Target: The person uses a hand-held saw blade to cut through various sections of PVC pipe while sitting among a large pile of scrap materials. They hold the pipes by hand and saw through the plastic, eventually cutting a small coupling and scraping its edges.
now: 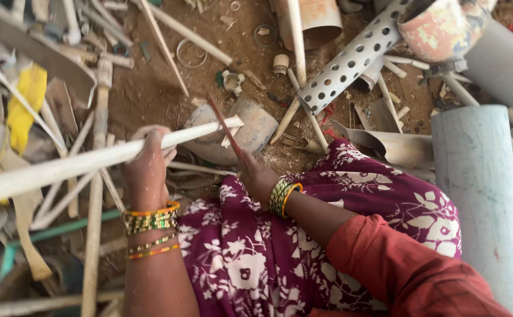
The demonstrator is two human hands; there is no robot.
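Two hands, two things here. Your left hand (146,170) has its fingers wrapped tight round a long white pipe (80,164) that runs from the left edge of view up to its cut end, just above the cracked grey pipe offcut (256,129) on the dirt floor (150,88). Your right hand (258,176) is closed on the bottom of a thin reddish blade (224,126), which slants up and meets the pipe near that end.

I'd guess the pipe is light, rigid plastic, dusty and smooth, so it'll want to roll and slide in your grip. It's long too, so the free length off to the left will lever against you. Holding it close to the cut end, like you are, looks like the right spot. The blade looks thin and probably whippy.

Containers: a rusty can (438,29) at top right and a perforated tube (350,61) beside it. Can't tell what's inside either one.
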